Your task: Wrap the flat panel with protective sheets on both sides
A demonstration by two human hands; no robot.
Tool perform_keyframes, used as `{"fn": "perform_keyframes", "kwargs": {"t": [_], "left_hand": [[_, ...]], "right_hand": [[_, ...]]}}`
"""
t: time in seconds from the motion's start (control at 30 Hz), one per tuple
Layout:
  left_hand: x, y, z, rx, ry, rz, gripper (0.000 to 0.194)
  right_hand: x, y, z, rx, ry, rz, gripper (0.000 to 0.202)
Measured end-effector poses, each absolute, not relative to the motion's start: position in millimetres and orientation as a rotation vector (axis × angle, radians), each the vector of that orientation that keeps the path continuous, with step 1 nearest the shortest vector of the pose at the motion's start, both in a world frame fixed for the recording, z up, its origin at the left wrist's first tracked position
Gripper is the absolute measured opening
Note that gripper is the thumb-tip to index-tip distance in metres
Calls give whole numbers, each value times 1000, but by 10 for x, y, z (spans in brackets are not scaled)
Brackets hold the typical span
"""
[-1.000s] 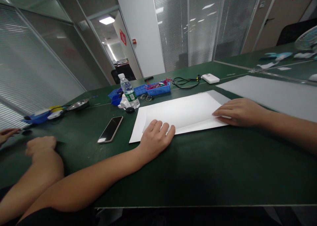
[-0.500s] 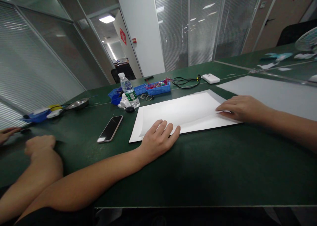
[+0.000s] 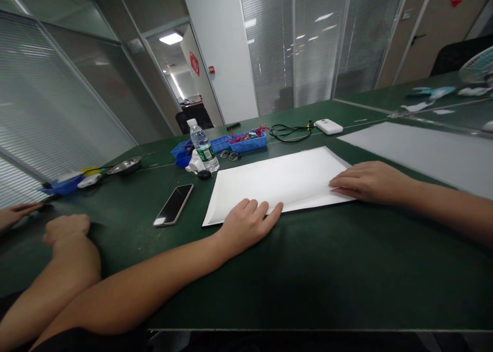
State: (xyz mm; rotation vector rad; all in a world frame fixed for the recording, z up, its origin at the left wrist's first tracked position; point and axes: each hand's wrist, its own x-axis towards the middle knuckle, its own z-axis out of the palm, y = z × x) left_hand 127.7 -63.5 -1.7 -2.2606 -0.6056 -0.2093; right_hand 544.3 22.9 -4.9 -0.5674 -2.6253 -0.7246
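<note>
A large white sheet of paper [image 3: 285, 180] lies on the green table over something with a thin dark edge, its near side slightly raised and curved. My left hand [image 3: 248, 223] rests at its near edge, fingers bent and touching the paper, thumb apart from them. At the right near corner, my right hand [image 3: 367, 181] pinches the paper between thumb and fingers. A phone [image 3: 174, 205] lies left of the paper.
Beyond the paper stand a water bottle [image 3: 203, 146], blue bins [image 3: 248, 142], glasses [image 3: 230, 155], a black cable [image 3: 288, 132] and a white box [image 3: 328, 126]. Another large pale sheet [image 3: 427, 151] lies right. Another person's forearm [image 3: 73, 254] rests at left, near a metal dish [image 3: 125, 166].
My right hand has moved a little left with the paper's corner. The upper sheet now covers the layer that showed at its far and left edges. My left hand's fingers are more bent.
</note>
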Motion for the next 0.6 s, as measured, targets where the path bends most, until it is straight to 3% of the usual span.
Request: {"fn": "perform_keyframes", "kwargs": {"t": [0.4, 0.6], "left_hand": [[1262, -594, -19, -2266, -635, -231, 19], [1234, -506, -23, -2388, -548, -248, 19]], "right_hand": [[5544, 369, -90, -416, -2644, -527, 26], [5525, 367, -138, -372, -2650, -443, 28]]}}
